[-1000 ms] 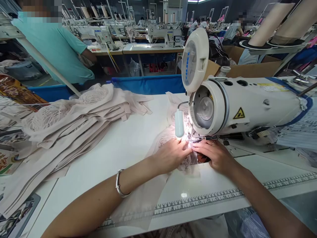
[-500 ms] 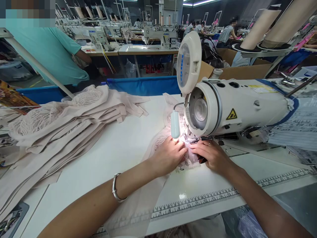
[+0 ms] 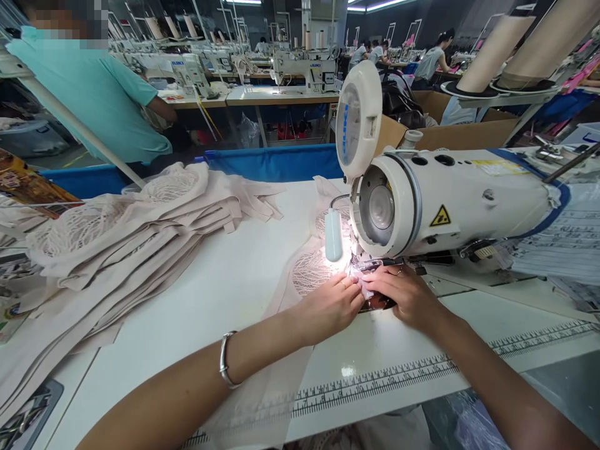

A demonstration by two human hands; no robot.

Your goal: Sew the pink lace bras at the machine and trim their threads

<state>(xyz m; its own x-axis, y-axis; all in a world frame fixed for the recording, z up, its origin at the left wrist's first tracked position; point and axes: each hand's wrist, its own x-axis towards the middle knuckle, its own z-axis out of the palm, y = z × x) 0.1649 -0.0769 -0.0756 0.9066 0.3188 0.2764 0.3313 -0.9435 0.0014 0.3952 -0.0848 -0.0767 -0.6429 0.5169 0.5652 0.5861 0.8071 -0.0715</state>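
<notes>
The room was a long factory hall with a dark back wall and strips of bright ceiling light (image 3: 244, 2) far off. Rows of white work tables (image 3: 281, 95) ran back into the hall, each carrying a pale industrial machine (image 3: 307, 65), with thread stands rising above them. Blue fabric panels (image 3: 276, 161) hung along the far edge of the nearest white tabletop (image 3: 225, 275), which bore a printed ruler strip (image 3: 398, 378) along its near edge. Brown cardboard boxes (image 3: 469, 131) stood behind it on the right. A person in a teal shirt (image 3: 89, 94) stood at the left, and other workers (image 3: 434, 59) sat in the distance.
</notes>
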